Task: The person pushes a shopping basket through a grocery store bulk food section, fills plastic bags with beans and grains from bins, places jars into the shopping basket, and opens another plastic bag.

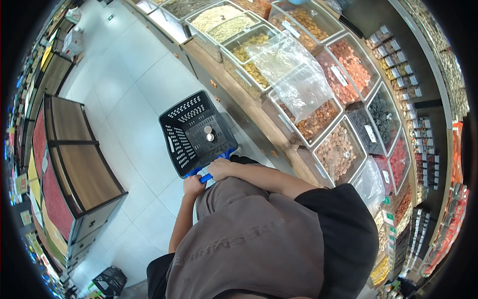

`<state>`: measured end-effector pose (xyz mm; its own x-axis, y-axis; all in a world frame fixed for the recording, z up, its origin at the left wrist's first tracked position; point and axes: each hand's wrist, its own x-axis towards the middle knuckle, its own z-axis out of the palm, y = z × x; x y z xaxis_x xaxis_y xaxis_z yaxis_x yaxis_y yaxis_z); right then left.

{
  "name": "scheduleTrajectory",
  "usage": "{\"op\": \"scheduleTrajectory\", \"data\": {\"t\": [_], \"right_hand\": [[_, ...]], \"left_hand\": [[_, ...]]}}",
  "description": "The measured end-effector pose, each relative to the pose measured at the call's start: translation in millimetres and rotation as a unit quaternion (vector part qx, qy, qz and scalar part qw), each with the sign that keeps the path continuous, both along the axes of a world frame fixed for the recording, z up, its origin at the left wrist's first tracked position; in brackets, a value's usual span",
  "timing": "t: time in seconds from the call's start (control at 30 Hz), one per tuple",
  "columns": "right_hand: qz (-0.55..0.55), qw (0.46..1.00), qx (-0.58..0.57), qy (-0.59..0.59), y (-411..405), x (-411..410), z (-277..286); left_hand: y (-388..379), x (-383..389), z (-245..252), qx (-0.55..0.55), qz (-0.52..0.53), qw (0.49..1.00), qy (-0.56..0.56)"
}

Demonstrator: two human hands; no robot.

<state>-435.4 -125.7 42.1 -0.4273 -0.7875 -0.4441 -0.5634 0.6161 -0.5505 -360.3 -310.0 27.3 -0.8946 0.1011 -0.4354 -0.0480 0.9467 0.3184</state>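
Observation:
Both of my hands are closed around the blue handle [205,178] of a black plastic shopping basket [179,142]. My left hand [194,185] grips it at the left, and my right hand [219,168] grips it a little higher and to the right. The basket is in front of my body over the tiled floor, its open top facing up. Inside, on the slotted bottom, are two small round pale objects [210,137], too small to identify. Parts of the handle are hidden by my fingers.
Along the right runs a wooden counter of clear bins of dried fruit [338,149], with plastic bags [291,71] draped over some. A wood-panelled display stand [76,157] holding loose grains is on the left. Another black basket [109,281] sits at the lower left. Pale floor tiles [127,112] lie between.

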Motion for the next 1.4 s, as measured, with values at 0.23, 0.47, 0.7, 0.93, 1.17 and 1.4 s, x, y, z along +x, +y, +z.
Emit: {"op": "scheduleTrajectory", "data": {"t": [0.23,0.47,0.7,0.93,1.17,1.4], "right_hand": [[-0.009,1.000,-0.019,0.018,-23,-31,-14],[-0.099,0.989,-0.015,0.104,-32,-46,-12],[-0.124,0.982,0.042,0.136,7,12,-21],[-0.254,0.953,0.080,0.142,36,113,-4],[-0.329,0.924,0.112,0.161,31,239,5],[-0.431,0.884,0.108,0.144,-29,364,-21]], "left_hand": [[-25,-36,-9,-0.020,-0.021,0.998,0.062],[-35,-70,-12,-0.015,-0.029,0.999,0.035],[2,-24,-26,0.067,-0.079,0.993,-0.048],[30,48,-8,0.162,-0.111,0.974,-0.112],[19,124,-27,0.234,-0.277,0.921,-0.141],[-10,171,-24,0.138,-0.437,0.850,-0.260]]}}
